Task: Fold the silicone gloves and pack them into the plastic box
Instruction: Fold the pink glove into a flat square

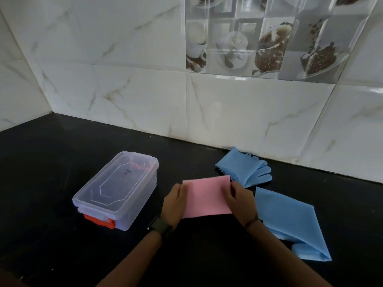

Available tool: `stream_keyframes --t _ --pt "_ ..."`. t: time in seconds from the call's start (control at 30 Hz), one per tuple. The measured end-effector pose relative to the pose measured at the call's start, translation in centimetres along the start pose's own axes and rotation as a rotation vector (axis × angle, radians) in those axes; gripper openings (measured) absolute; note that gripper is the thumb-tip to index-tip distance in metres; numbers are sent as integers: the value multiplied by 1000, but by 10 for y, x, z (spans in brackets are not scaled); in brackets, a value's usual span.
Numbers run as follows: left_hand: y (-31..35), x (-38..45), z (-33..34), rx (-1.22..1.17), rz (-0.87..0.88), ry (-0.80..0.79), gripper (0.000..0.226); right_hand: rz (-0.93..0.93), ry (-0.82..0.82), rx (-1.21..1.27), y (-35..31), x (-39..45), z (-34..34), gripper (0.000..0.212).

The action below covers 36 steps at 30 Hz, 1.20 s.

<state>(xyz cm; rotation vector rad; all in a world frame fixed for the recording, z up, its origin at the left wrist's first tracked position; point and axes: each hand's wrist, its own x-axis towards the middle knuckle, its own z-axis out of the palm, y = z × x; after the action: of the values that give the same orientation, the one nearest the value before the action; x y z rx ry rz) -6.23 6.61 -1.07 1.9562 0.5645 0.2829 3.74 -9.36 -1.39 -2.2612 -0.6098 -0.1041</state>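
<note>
Pink silicone glove [207, 196], folded into a flat rectangle, lies on the black counter [51, 162] between the person's two hands. The left hand [173, 206] has its grip closed on the left edge of the pink piece, fingers curled over the near-left corner, and a dark watch [161, 226] sits on that wrist. The right hand [241, 204] pinches the right edge, thumb on top near the far-right corner; a thin band circles its wrist. Just beyond the right-hand grip, touching or nearly touching the pink piece's far-right corner, rests a blue glove [246, 168] with its fingers pointing right, toward the tiled wall [248, 110], and its bristled side partly showing. To the right of the same grip and nearer the person lies a second blue glove [290, 222], spread as a flat, roughly triangular shape with a bristled part peeking out at its near end. Well to the left of the left-hand grip stands the plastic box [118, 189], clear, with its lid on and a red latch [99, 220] at its near end. The box stands apart from the pink piece and from both hands.
</note>
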Motion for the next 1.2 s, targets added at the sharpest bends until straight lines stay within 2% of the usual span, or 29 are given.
stream_keyframes --t 0.07,0.1,0.2,0.3,0.37,0.4,0.47,0.53,0.6,0.67,0.77,0.9,0.97,1.03,1.1,1.2 --pt "7 11 4 119 -28 -15 32 120 -10 -111 -4 18 9 39" --pt "9 17 6 200 -48 -15 41 173 -39 -170 -4 24 13 39" --pt "14 28 9 364 -167 4 47 264 -100 -286 -10 34 22 29" --pt "14 30 12 652 -229 60 60 298 -116 -415 -16 38 24 42" --pt "10 29 10 788 -262 84 66 399 -168 -380 -17 37 23 53" --pt "8 28 9 783 -269 39 66 456 -199 -326 -17 37 24 58" --pt "9 27 10 709 -290 -75 66 519 -262 -211 -19 36 26 62" --pt "17 26 11 533 -348 -110 60 550 -339 -56 -22 37 25 60" --pt "23 25 7 208 -446 -140 51 612 -370 177 -22 34 20 57" --pt "22 16 0 -100 -526 -179 44 638 -331 331 -21 24 12 56" --pt "16 -8 -5 -369 -570 -269 43 581 -271 376 -17 -5 -1 43" --pt "13 -46 8 -444 -523 -353 24 536 -196 256 -4 -56 -22 42" --pt "12 -63 18 -234 -457 -355 19 527 -161 150 3 -83 -32 42" --pt "10 -73 28 225 -327 -333 30 557 -188 26 6 -102 -36 40" --pt "16 -80 33 529 -239 -262 43 573 -246 -109 4 -112 -40 44" --pt "24 -83 24 585 -202 -174 53 496 -295 -389 -6 -108 -55 51"
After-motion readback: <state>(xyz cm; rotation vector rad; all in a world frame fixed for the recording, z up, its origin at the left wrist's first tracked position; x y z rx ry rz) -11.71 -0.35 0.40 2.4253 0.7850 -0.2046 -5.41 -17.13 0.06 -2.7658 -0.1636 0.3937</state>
